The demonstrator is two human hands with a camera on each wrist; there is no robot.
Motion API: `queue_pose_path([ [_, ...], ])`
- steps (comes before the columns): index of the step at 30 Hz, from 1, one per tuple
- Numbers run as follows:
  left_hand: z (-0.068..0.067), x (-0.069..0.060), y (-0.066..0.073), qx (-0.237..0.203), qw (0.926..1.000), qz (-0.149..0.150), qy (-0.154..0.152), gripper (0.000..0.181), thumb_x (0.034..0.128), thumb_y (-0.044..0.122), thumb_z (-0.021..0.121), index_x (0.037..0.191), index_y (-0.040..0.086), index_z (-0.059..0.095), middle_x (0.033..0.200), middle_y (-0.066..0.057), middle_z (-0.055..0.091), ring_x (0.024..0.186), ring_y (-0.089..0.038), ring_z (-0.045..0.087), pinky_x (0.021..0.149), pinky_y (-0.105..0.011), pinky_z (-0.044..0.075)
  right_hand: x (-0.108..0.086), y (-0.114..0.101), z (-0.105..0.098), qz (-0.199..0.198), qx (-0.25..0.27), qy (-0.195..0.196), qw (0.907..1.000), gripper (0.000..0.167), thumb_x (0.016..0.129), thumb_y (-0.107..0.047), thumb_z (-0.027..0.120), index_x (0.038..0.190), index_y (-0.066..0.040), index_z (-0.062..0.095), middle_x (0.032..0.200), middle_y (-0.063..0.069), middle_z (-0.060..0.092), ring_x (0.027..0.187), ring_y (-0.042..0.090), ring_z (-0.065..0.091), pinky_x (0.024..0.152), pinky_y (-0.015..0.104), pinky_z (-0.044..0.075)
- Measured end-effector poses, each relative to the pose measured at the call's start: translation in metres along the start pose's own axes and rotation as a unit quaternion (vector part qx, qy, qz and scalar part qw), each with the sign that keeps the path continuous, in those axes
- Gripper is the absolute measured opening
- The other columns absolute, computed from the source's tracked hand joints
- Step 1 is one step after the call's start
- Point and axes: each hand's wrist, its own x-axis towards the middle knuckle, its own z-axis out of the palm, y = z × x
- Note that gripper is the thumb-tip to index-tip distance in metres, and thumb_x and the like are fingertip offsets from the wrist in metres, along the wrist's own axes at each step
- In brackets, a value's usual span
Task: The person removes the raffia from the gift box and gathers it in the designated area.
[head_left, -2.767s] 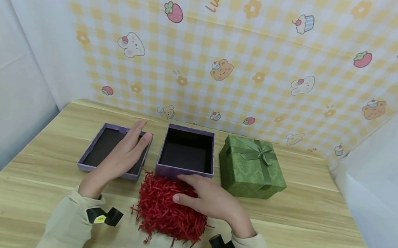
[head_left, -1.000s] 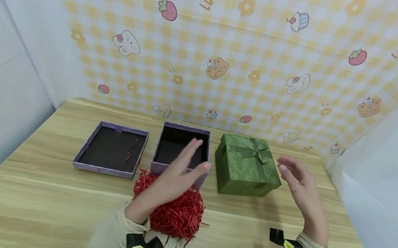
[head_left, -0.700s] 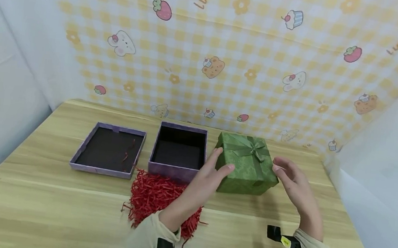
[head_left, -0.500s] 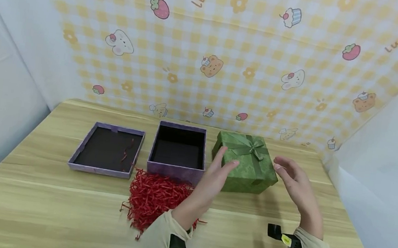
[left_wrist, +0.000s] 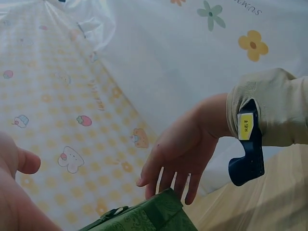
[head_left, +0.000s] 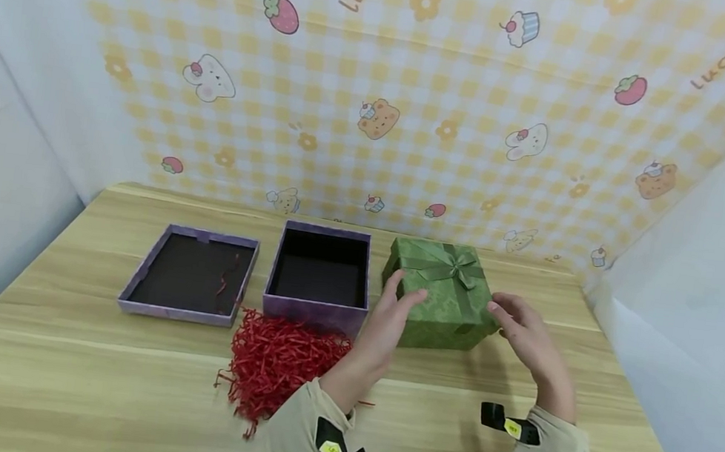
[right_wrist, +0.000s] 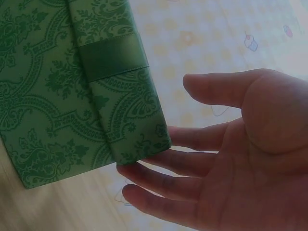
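Note:
A green patterned gift box [head_left: 447, 334] with a ribbon bow [head_left: 463, 266] on its lid sits at the right of the row. My left hand [head_left: 383, 329] stands at its left side, thumb spread from the fingers; whether it touches cannot be told. In the head view my right hand [head_left: 533, 350] is at the right front corner. The right wrist view has this right hand [right_wrist: 240, 168] with loosely extended fingers at the lid's lower edge and the thumb apart from the box. Red shredded paper [head_left: 276, 365] lies in a pile, partly hidden behind my left forearm.
An open purple box [head_left: 312, 314] with a dark interior stands left of the green one. Farther left its shallow lid [head_left: 181, 313] lies inside up, with a few red shreds in it. A patterned curtain [head_left: 324, 87] closes off the back of the wooden table [head_left: 84, 373].
My left hand has gone from above the purple lid, across the shredded paper, to the green box's left side. My right hand has left the shredded paper for the green box's right side.

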Motion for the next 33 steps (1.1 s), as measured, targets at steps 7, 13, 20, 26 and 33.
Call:
queue_pose_path([
  [7,0.000,0.002,-0.005,-0.011,0.9998,-0.018,0.007,0.072,0.0932,0.034,0.050,0.151,0.018,0.011,0.155,-0.009,0.003,0.139,-0.031,0.006,0.106,-0.057,0.008,0.000,0.002,0.002,0.028,0.012,-0.023,0.9993,0.065,0.100,-0.040,0.038,0.141,0.010,0.026,0.138,0.032,0.033,0.123,0.043,0.037,0.090,0.051,0.042],
  [13,-0.001,0.004,-0.007,-0.013,0.9998,-0.013,0.005,0.071,0.0937,0.033,0.050,0.151,0.017,0.011,0.155,-0.009,0.001,0.139,-0.029,0.003,0.107,-0.055,0.007,0.003,0.005,0.003,0.023,0.015,-0.017,0.9995,0.062,0.101,-0.037,0.035,0.139,0.012,0.029,0.135,0.031,0.037,0.121,0.042,0.040,0.088,0.047,0.045],
  [20,-0.002,0.006,-0.009,-0.009,0.9998,-0.017,0.009,0.071,0.0936,0.034,0.049,0.151,0.018,0.011,0.155,-0.008,0.001,0.139,-0.028,0.002,0.107,-0.056,0.007,0.005,0.009,0.004,0.031,0.010,-0.010,0.9994,0.058,0.102,-0.035,0.032,0.137,0.012,0.033,0.130,0.030,0.043,0.115,0.040,0.045,0.082,0.044,0.048],
  [26,-0.002,0.007,-0.011,-0.009,0.9995,-0.022,0.019,0.072,0.0929,0.035,0.050,0.151,0.018,0.012,0.155,-0.010,0.003,0.139,-0.029,0.004,0.107,-0.055,0.008,0.008,0.012,0.004,0.043,0.003,-0.007,0.9990,0.057,0.101,-0.037,0.034,0.129,0.012,0.044,0.101,0.019,0.054,0.094,0.028,0.050,0.074,0.037,0.048],
  [33,-0.002,0.008,-0.012,-0.016,0.9994,-0.019,0.023,0.069,0.0936,0.032,0.050,0.150,0.015,0.014,0.154,-0.011,0.003,0.139,-0.029,0.005,0.107,-0.054,0.009,0.011,0.016,0.005,0.055,0.003,-0.006,0.9985,0.059,0.100,-0.042,0.034,0.121,0.010,0.050,0.089,0.012,0.051,0.088,0.029,0.048,0.070,0.035,0.047],
])
